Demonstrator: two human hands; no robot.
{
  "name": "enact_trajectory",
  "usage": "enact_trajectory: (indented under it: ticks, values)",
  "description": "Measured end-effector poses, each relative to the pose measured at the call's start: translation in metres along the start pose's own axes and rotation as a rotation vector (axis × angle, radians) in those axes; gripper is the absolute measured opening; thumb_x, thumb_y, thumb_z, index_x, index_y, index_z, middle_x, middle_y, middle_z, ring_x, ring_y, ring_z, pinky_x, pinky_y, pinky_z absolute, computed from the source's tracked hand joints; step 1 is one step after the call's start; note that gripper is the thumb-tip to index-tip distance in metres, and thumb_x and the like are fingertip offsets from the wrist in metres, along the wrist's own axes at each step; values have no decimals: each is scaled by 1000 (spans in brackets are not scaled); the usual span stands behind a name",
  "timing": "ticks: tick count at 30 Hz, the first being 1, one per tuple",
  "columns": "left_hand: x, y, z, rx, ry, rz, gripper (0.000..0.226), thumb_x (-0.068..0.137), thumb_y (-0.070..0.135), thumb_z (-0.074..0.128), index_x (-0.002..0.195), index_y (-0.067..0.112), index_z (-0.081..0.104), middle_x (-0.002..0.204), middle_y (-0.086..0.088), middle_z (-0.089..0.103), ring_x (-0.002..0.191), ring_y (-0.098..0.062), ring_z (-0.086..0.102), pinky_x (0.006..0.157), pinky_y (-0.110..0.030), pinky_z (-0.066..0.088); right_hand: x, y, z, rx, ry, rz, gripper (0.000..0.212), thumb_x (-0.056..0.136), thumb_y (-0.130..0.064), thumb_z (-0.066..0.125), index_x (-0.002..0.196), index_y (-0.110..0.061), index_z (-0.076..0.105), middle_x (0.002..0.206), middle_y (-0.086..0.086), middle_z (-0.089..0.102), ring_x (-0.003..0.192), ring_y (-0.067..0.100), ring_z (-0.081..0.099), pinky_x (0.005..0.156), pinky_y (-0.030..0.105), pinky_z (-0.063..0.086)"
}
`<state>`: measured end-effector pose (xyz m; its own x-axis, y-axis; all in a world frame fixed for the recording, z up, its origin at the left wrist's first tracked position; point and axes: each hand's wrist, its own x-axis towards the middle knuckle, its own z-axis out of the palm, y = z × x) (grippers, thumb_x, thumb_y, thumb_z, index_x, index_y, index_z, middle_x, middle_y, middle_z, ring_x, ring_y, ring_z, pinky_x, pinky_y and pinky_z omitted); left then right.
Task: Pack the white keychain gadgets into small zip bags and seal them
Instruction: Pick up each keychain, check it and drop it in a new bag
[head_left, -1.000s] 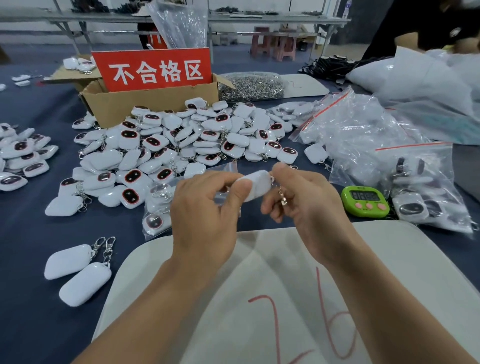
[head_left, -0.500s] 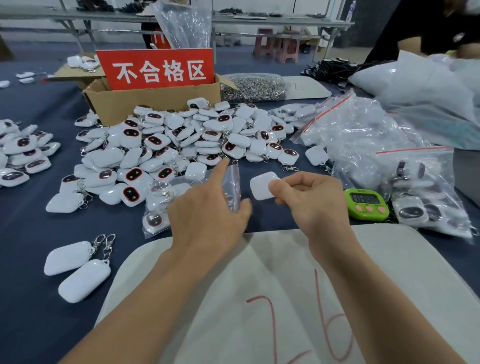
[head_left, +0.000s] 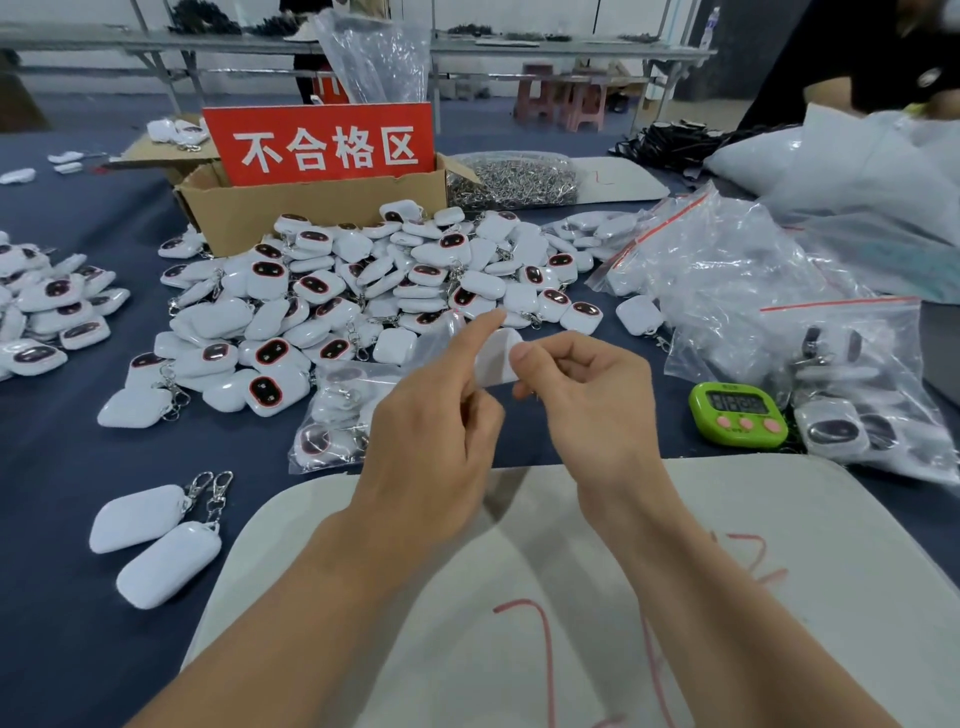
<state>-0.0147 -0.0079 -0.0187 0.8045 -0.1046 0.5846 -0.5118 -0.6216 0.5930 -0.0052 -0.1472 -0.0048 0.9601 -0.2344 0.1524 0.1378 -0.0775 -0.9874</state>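
My right hand (head_left: 582, 400) pinches a white keychain gadget (head_left: 496, 361) between thumb and fingers, just above the table. My left hand (head_left: 436, 410) is beside it, index finger stretched up along a small clear zip bag (head_left: 441, 332) that it holds; the gadget sits at the bag's side, and I cannot tell whether it is inside. A large heap of white gadgets (head_left: 374, 296) with dark oval faces lies behind my hands. Several bagged gadgets (head_left: 332, 415) lie left of my left hand.
A cardboard box (head_left: 291, 208) with a red sign stands behind the heap. Clear bags (head_left: 737, 270) pile up at right, beside a green timer (head_left: 737, 414). Two white gadgets (head_left: 156, 540) lie at left. A white sack (head_left: 519, 597) marked in red lies under my forearms.
My hands parted half a second ago, the right one holding the gadget alone. Now they have come together again, the gadget against my left hand's bag.
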Motion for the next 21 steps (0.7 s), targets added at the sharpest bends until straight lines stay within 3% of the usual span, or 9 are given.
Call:
enact_trajectory:
  ticks: [5, 11, 13, 15, 17, 19, 21]
  values:
    - [-1, 0, 1, -39, 53, -97, 59, 94, 13, 50, 150, 30, 47, 66, 9, 46, 69, -13, 51, 65, -18, 41, 1, -2, -4, 107, 82, 5, 27, 93, -25, 75, 66, -21, 71, 59, -1, 65, 59, 12, 50, 57, 16, 43]
    - [2, 5, 1, -31, 63, -69, 54, 94, 15, 49, 148, 24, 50, 66, 11, 41, 67, -8, 47, 65, -14, 35, -2, 10, 5, -112, -67, 29, 21, 85, -35, 80, 68, -23, 75, 51, -6, 61, 47, 6, 46, 48, 18, 37]
    - [2, 7, -2, -40, 63, -36, 53, 95, 13, 47, 147, 23, 52, 68, 12, 40, 67, -8, 46, 66, -15, 34, -1, 10, 9, -151, -144, -4, 21, 89, -32, 74, 72, -22, 76, 53, 1, 62, 52, 5, 47, 51, 26, 41]
    - [2, 9, -5, -72, 98, -7, 52, 96, 9, 47, 145, 22, 54, 69, 12, 40, 67, -9, 44, 67, -13, 34, -1, 8, 13, -224, -290, -50, 25, 92, -31, 60, 76, -19, 75, 68, 13, 66, 63, 15, 51, 61, 43, 51]
    - [2, 9, -8, -87, 172, 15, 50, 95, 4, 47, 142, 19, 56, 68, 11, 40, 65, -7, 44, 67, -11, 35, -1, 5, 17, -256, -431, -81, 27, 92, -27, 52, 83, -32, 77, 76, 1, 72, 74, 19, 62, 76, 45, 56]
    - [4, 8, -9, -99, 260, 15, 47, 95, 2, 48, 137, 20, 58, 67, 10, 42, 64, -7, 45, 66, -11, 36, 1, 3, 15, -132, -373, -83, 28, 92, -24, 56, 96, -37, 80, 84, -7, 77, 81, 12, 68, 83, 35, 57]
    - [6, 5, -13, -147, 353, -21, 46, 96, 2, 47, 134, 26, 58, 69, 9, 44, 64, -10, 46, 63, -16, 38, 9, 1, 3, 51, -125, -107, 23, 88, -22, 62, 92, -29, 84, 77, -4, 76, 71, 6, 64, 74, 21, 52]
